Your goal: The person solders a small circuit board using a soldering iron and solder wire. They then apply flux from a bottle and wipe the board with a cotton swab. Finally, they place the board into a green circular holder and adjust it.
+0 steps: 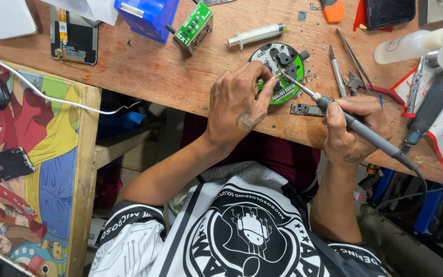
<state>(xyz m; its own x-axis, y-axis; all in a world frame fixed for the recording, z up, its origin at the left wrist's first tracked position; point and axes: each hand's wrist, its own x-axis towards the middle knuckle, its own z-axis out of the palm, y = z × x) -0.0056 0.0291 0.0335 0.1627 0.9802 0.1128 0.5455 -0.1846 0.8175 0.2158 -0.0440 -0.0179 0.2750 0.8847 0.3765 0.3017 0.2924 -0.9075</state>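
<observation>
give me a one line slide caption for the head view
Right hand brings a soldering iron tip to a round green fixture steadied by the left hand on a wooden workbench.

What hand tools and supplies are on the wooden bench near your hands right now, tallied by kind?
Soldering iron, in right hand: 1
Round holder, steadied by left hand: 1
Syringe: 1
Tweezers: 1
Squeeze bottle: 1
Small loose circuit board: 1
Total: 6
</observation>
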